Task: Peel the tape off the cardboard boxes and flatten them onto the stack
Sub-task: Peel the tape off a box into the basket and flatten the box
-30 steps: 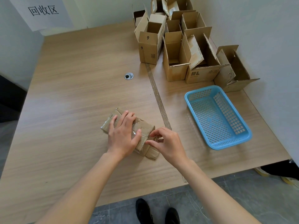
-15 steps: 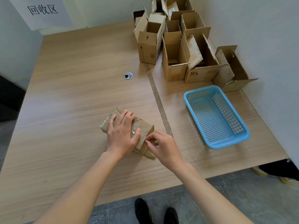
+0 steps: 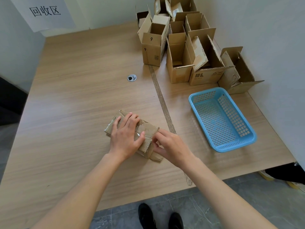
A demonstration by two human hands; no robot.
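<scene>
The left hand presses flat, fingers spread, on the flattened box to pin it to the surface, while the right hand, just beside it, pinches the clear tape at the box's end, probably to peel it.

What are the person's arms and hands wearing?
Nothing at all. Both arms are bare with no sleeves in sight. The left hand and right hand have no gloves, and no watch, bracelet or ring shows.

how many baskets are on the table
1: a blue basket sits on the table, to the right of both hands, in front of the open boxes. It holds nothing visible.
</scene>
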